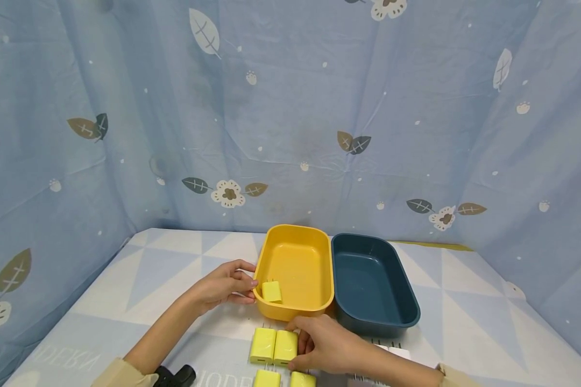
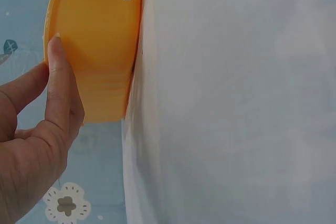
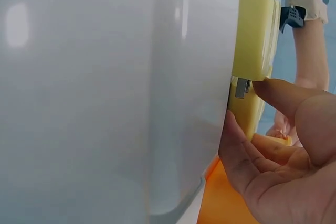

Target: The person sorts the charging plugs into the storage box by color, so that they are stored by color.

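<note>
My left hand (image 1: pixel 229 285) pinches the near left rim of a yellow plastic bin (image 1: pixel 300 263), thumb over the edge and fingers along the outer wall. Inside that bin, at its near left corner, lies a yellow plug-in charger (image 1: pixel 271 292). In front of the bin, several more yellow chargers lie on the table in pairs. My right hand (image 1: pixel 326 344) has thumb and fingers around the right one of the upper pair, a yellow charger (image 1: pixel 284 348). The right wrist view shows this yellow charger (image 3: pixel 244 109) between thumb and fingers, partly hidden behind a nearer charger (image 3: pixel 255 35).
A dark blue bin (image 1: pixel 375 285) stands against the yellow bin's right side. White chargers (image 1: pixel 399 352) lie in front of it, partly covered by my right forearm. A black strap-like object (image 1: pixel 176 376) is at my left wrist. A patterned curtain (image 1: pixel 290 107) hangs behind the table.
</note>
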Tool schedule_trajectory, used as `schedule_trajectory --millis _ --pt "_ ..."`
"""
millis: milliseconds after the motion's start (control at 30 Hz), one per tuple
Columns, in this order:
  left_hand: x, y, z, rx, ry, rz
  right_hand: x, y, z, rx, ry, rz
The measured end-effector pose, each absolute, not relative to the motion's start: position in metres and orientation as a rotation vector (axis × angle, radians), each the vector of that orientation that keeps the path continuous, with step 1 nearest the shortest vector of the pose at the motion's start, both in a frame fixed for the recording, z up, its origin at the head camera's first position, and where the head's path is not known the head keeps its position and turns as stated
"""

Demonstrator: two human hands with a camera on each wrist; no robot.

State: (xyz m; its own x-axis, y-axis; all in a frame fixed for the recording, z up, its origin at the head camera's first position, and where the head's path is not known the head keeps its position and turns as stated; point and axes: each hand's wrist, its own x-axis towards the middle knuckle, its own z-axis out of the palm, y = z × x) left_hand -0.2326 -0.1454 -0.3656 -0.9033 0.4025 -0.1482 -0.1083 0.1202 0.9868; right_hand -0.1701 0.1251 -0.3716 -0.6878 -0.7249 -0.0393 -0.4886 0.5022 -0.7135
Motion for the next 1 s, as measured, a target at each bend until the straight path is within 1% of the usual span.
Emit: schedule_trajectory --millis 233,467,1000 --pt "-0.233 -0.145 -0.367 0.271 2.026 1.839 -0.172 0.127 -0.373 -1.011 2.391 -1.019" --pt "-0.233 -0.145 -0.367 0.279 2.025 1.844 -0.175 0.129 -0.374 -1.085 2.401 -0.985" --pt "-0.233 -0.146 -0.367 0.299 2.022 1.844 -0.167 0.132 -0.361 -0.972 2.393 -1.034"
